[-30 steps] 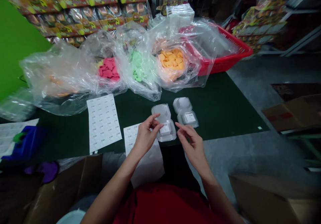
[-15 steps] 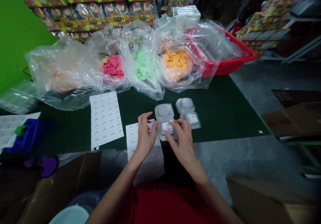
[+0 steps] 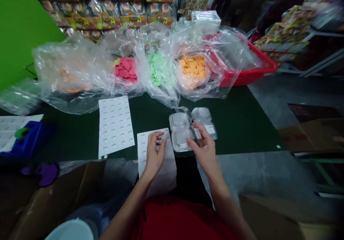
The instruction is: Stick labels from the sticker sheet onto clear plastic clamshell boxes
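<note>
My left hand (image 3: pixel 156 153) is above a white sheet of printed labels (image 3: pixel 143 143), its fingers curled and thumb apart, holding nothing that I can see. To the right, a clear plastic clamshell box (image 3: pixel 181 139) lies unfolded on the table with no label showing. My right hand (image 3: pixel 205 148) is at its right side, thumb and forefinger spread, the thumb tip by the box's edge. Partly hidden behind those fingers is another clear box with a white label (image 3: pixel 197 132). Beyond it lies one more labelled clamshell box (image 3: pixel 210 129).
A second label sheet (image 3: pixel 115 125) lies on the dark green table (image 3: pixel 247 125). Plastic bags of pink pieces (image 3: pixel 126 69), green pieces (image 3: pixel 156 70) and orange pieces (image 3: pixel 192 66) line the back, beside a red basket (image 3: pixel 242 76). At left is a blue tape dispenser (image 3: pixel 29 139).
The labelled box that was between my hands has shifted right, under my right fingers. An unlabelled box now shows in its place. My right hand has moved slightly right. The view has shifted a little.
</note>
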Tool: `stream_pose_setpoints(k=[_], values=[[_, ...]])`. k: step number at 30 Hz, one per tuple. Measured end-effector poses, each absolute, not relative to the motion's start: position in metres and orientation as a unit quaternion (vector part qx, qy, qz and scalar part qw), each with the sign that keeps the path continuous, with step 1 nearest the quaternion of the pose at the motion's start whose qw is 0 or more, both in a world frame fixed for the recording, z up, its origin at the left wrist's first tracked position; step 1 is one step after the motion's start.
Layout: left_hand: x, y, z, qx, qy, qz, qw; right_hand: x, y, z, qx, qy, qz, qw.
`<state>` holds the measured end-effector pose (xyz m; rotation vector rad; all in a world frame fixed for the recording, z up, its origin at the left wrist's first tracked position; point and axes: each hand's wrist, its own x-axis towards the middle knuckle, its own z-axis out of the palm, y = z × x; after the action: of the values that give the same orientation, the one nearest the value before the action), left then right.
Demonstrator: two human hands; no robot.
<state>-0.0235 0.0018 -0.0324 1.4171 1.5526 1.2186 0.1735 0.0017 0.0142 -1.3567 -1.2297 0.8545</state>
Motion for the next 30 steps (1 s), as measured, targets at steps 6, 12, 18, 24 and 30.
stream_pose_setpoints(k=[6,12,18,24,30], values=[[-0.033,0.002,-0.032,0.559,0.602,0.476,0.313,0.225,0.016,-0.003,-0.654,-0.555,0.125,0.5],[-0.038,-0.005,-0.036,0.566,0.605,0.473,0.3,0.246,0.043,-0.041,-0.679,-0.642,0.109,0.338],[-0.071,-0.017,-0.048,0.619,0.628,0.409,0.237,0.24,-0.002,-0.012,-0.689,-0.613,0.122,0.365],[-0.107,-0.042,-0.068,0.702,0.611,0.317,0.183,0.191,-0.086,-0.04,-0.619,-0.48,0.541,0.306],[-0.122,-0.063,-0.066,0.766,0.535,0.288,0.209,0.136,-0.075,-0.085,-0.473,-0.315,0.75,0.338]])
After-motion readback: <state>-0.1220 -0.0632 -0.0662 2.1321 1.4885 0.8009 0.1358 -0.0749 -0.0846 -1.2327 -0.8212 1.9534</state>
